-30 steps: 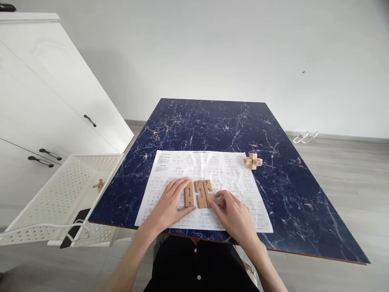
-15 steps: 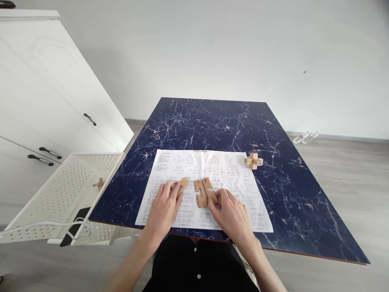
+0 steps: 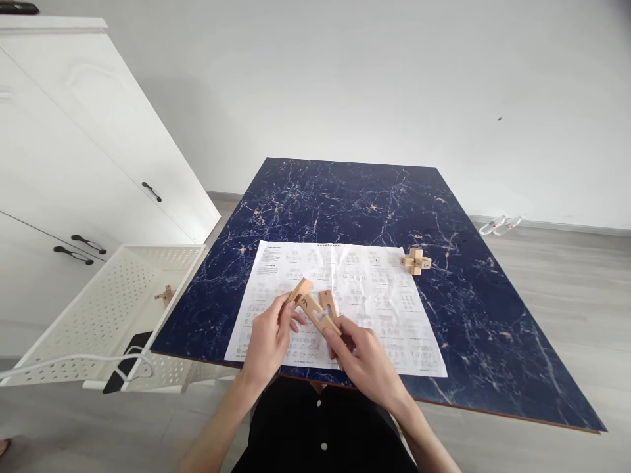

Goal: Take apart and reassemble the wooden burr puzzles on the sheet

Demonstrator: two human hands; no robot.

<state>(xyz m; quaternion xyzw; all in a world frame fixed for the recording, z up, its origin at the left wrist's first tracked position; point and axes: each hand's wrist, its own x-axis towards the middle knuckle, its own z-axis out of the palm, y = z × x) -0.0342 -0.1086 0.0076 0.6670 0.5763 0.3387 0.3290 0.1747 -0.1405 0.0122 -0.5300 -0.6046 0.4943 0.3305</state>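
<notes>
My left hand (image 3: pixel 266 336) pinches a tilted wooden piece (image 3: pixel 303 287) while my right hand (image 3: pixel 369 358) grips a notched piece marked 3 (image 3: pixel 310 307) between thumb and fingers, its upper end meeting or overlapping the other; I cannot tell which. Partly hidden behind it, a piece marked 1 (image 3: pixel 326 299) lies on a creased printed sheet (image 3: pixel 379 302) across the blue marbled worktop (image 3: pixel 355 203). An interlocked wooden cross (image 3: pixel 417 261) sits by the sheet's right edge; left, a white perforated basket (image 3: pixel 108 289) adjoins the worktop.
</notes>
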